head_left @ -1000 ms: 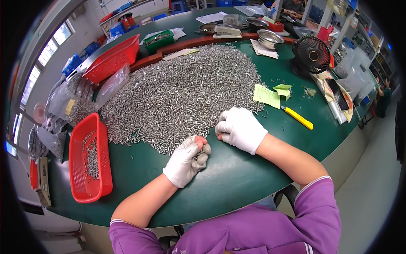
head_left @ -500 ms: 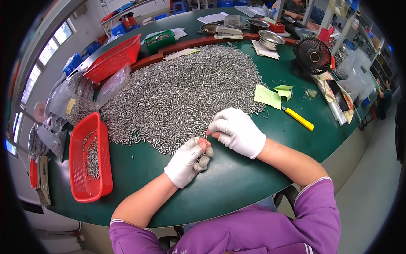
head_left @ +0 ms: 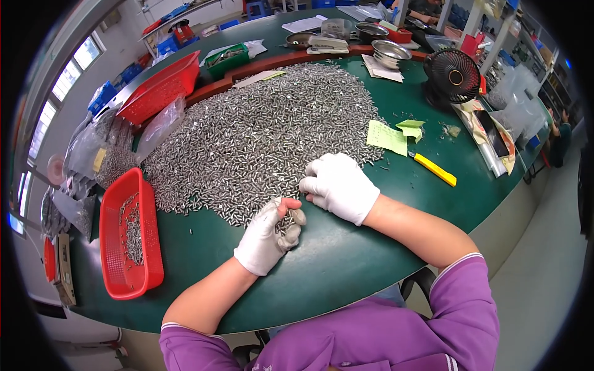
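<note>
A broad heap of small silver metal pins [head_left: 266, 130] covers the middle of the green table. At its near edge, my left hand [head_left: 265, 240], in a white glove with a bare thumb tip showing, is curled around a small batch of pins [head_left: 285, 223] in its palm. My right hand [head_left: 343, 188], also gloved with bare fingertips, is just to the right, at the lower edge of the heap. Its thumb and fingers are pinched together close to the left hand; what lies between them is hidden.
A red plastic basket [head_left: 157, 263] with some pins inside stands at the left. Right of the heap are green paper notes [head_left: 387, 137], a yellow utility knife [head_left: 435, 169], a black fan [head_left: 453, 75] and a phone [head_left: 491, 133]. Metal bowls [head_left: 391, 54] stand at the back.
My left hand has opened up somewhat, so the pins in its palm now show. My right hand has shifted slightly left, its fingers folded in more. The whole view has moved a little.
</note>
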`<state>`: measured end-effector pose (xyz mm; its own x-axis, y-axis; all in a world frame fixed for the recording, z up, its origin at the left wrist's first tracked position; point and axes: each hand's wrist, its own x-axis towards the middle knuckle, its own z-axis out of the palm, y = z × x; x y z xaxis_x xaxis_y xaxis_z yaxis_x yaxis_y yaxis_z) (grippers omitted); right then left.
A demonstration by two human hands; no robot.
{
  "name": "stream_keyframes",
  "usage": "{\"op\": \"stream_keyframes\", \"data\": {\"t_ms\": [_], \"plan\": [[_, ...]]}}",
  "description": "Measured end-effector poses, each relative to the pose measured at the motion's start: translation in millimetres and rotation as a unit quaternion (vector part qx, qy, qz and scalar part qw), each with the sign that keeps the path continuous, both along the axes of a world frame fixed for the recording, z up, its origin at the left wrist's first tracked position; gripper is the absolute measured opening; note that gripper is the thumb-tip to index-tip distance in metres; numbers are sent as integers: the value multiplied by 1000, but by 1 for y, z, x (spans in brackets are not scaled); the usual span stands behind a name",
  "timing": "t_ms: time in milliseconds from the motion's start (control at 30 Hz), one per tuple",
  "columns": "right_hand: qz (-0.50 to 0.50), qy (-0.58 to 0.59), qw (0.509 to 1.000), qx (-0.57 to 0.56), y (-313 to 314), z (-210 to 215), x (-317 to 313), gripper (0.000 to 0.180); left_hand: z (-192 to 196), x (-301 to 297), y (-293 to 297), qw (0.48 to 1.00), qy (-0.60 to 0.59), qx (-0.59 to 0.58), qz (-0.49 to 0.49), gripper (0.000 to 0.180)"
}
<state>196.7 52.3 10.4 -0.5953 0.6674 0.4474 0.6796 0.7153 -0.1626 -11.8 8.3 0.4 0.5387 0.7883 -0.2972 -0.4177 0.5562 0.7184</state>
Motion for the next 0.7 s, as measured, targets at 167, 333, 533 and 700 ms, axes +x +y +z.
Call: {"op": "stream_keyframes", "data": {"t_ms": [167, 333, 533, 700], "plan": [[-41, -55, 996, -63, -3, 2, -1, 14, -9, -1, 2, 1000, -19, 7, -3, 21], [18, 182, 973, -142, -7, -3, -3, 18, -14, -1, 4, 998, -61, -2, -36, 11], [74, 221, 954, -189, -14, 7, -6, 16, -9, -1, 4, 998, -39, -21, -33, 14], [-1, 193, 976, -100, -6, -1, -2, 11, -7, -3, 3, 999, -28, -7, -28, 19]]}}
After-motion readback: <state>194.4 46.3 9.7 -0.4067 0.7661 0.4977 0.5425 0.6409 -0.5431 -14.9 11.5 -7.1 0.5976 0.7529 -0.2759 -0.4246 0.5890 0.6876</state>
